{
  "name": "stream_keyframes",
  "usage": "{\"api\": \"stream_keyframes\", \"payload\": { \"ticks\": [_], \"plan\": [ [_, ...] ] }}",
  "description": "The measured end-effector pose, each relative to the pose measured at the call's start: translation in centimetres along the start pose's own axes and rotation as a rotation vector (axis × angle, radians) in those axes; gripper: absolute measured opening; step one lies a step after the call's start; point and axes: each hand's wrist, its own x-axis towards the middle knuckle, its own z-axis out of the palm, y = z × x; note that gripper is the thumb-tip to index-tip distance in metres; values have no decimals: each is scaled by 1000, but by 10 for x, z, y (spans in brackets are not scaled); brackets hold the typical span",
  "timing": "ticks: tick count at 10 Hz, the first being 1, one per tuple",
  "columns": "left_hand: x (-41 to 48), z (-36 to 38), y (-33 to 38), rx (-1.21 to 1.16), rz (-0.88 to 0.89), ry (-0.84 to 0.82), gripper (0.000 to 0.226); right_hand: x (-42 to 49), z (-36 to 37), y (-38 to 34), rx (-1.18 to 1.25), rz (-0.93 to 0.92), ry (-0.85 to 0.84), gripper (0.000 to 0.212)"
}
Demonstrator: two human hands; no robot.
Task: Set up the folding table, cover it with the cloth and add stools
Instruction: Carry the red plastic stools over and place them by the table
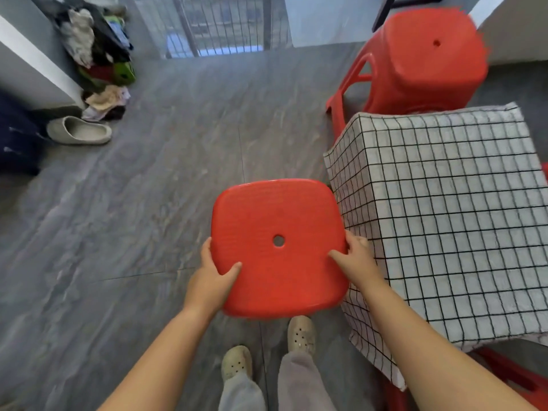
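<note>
Both hands grip the square red plastic stool (278,247) by its seat edges, left hand (212,280) and right hand (357,258), fingers curled on it, just beside the checked-cloth-covered counter (444,218); another red stool (421,60) stands beyond.

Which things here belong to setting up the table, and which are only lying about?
Belong to the job:
- red stool, gripped at its seat edges by the left hand and right hand
- checked cloth, already spread
- second stool, beyond the cloth

Lying about:
- grey slipper on the floor
- pile of clothes by the wall
</note>
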Motion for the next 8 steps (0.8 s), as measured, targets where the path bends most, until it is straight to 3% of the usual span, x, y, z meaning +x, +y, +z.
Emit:
{"api": "stream_keyframes", "payload": {
  "ticks": [1,4,5,6,8],
  "plan": [
    [15,18,-5,-47,-26,-9,86,22,7,13,8,-10,-26,66],
    [38,51,-9,-77,-117,-20,88,53,26,35,41,16,-18,66],
    [41,54,-6,-68,-129,-19,86,57,28,36,57,28,19,79],
    [44,53,-7,-91,-136,-40,85,57,27,34,29,42,12,74],
    [39,29,7,76,-26,-32,76,43,1,18,8,-20,13,56]
  ]
}}
